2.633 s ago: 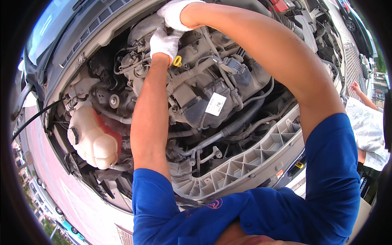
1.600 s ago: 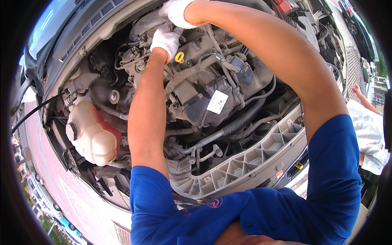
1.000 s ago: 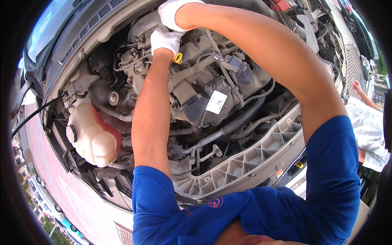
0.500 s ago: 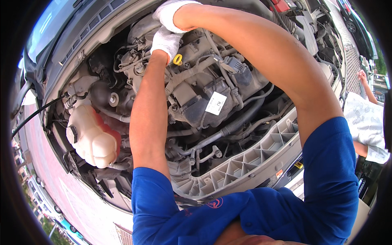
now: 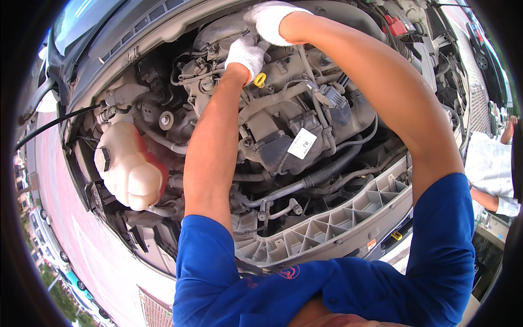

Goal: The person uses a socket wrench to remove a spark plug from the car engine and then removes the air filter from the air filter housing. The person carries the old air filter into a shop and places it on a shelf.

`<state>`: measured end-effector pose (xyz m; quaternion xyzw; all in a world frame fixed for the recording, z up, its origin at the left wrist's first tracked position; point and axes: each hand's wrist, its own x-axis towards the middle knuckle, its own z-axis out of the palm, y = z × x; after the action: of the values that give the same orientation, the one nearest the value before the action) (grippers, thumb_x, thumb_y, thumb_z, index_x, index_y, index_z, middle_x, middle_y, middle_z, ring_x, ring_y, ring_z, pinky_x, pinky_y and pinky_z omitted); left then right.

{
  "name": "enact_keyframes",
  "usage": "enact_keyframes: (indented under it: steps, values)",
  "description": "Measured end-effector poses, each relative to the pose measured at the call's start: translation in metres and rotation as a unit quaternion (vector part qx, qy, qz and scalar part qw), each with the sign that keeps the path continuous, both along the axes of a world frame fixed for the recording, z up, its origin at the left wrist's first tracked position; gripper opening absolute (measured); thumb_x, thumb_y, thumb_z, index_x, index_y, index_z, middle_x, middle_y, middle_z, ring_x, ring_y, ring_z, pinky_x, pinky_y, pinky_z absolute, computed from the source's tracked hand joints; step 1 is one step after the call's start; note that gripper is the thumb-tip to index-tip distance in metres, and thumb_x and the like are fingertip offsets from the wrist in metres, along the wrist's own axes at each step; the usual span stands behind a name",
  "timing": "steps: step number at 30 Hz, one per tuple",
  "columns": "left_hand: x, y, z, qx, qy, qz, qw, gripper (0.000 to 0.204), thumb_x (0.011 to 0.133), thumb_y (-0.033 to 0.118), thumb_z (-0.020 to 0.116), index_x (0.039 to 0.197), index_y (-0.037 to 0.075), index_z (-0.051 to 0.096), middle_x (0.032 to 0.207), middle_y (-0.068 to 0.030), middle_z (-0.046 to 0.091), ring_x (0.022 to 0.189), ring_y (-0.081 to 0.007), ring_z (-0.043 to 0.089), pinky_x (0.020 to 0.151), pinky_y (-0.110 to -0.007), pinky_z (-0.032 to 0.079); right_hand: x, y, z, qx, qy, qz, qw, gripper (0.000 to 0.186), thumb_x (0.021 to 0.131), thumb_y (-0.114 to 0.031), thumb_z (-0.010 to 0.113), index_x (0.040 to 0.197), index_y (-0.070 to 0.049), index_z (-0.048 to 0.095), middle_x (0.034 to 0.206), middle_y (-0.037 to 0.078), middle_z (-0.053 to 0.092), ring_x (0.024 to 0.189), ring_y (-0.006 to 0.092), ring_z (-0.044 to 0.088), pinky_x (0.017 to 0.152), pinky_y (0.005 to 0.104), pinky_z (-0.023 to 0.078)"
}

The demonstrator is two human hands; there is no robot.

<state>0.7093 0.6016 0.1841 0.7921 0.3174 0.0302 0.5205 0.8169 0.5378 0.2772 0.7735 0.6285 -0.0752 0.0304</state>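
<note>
- While the head view is the only one to consult, it gives both gloved hands at the back of a dusty engine (image 5: pixel 289 111): the left hand (image 5: pixel 245 57) is lower, and the right hand (image 5: pixel 272 23) is just above it and to its right.
- About the grip of the left hand, the fingers look curled, but their tips are turned away; I cannot tell how far it is open, nor what it has hold of. For the right hand (seen mostly from its back) I cannot tell either.
- Nearest to the two hands is a rounded grey housing (image 5: pixel 220 31), at the far side of the engine, above and left of the left hand. Whether a glove touches it, I cannot tell.
- To work well here, I would judge, one hand should steady the part while the other applies slow, even force; the wrists should keep clear of the yellow ring handle (image 5: pixel 260 80), which is just beside the left cuff.
- The long axis of the housing goes from lower left to upper right, nearly along the rear rim of the bay (image 5: pixel 158 40). Its left end is rounded and points to the lower left; its right end goes toward the right hand, where I cannot follow it.
</note>
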Motion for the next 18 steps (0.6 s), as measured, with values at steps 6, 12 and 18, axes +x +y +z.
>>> enact_keyframes:
  steps: [6,12,18]
  values:
    - [0.008,0.006,-0.028,0.151,-0.054,0.04,0.986,0.048,0.088,0.036,0.07,0.121,0.0,0.064,0.108,-0.0203,0.072,0.1,-0.0357,0.067,0.088,-0.038,0.051,-0.012,0.004,0.011,-0.036,-0.018,0.018,0.999,0.025,0.072,0.0,0.065,0.096,0.004,0.073,0.095,0.021,0.072,0.081,0.0375,0.069,0.068,0.0443,0.056]
    - [-0.003,0.005,-0.005,-0.023,-0.04,0.001,0.999,0.04,0.093,0.032,0.064,0.12,0.001,0.064,0.104,-0.0199,0.072,0.086,-0.0336,0.067,0.082,-0.038,0.052,0.001,0.006,-0.011,0.065,0.037,-0.024,0.997,0.027,0.077,0.0,0.059,0.101,0.003,0.072,0.1,0.022,0.072,0.089,0.0385,0.07,0.073,0.0464,0.056]
    - [0.002,-0.003,-0.017,0.089,-0.104,0.051,0.989,0.037,0.093,0.029,0.065,0.116,0.0,0.064,0.101,-0.0157,0.071,0.084,-0.0267,0.065,0.078,-0.036,0.05,0.009,0.006,-0.024,0.085,-0.02,0.022,0.996,0.028,0.08,0.0,0.058,0.103,0.003,0.072,0.101,0.022,0.072,0.09,0.0378,0.07,0.073,0.0466,0.056]
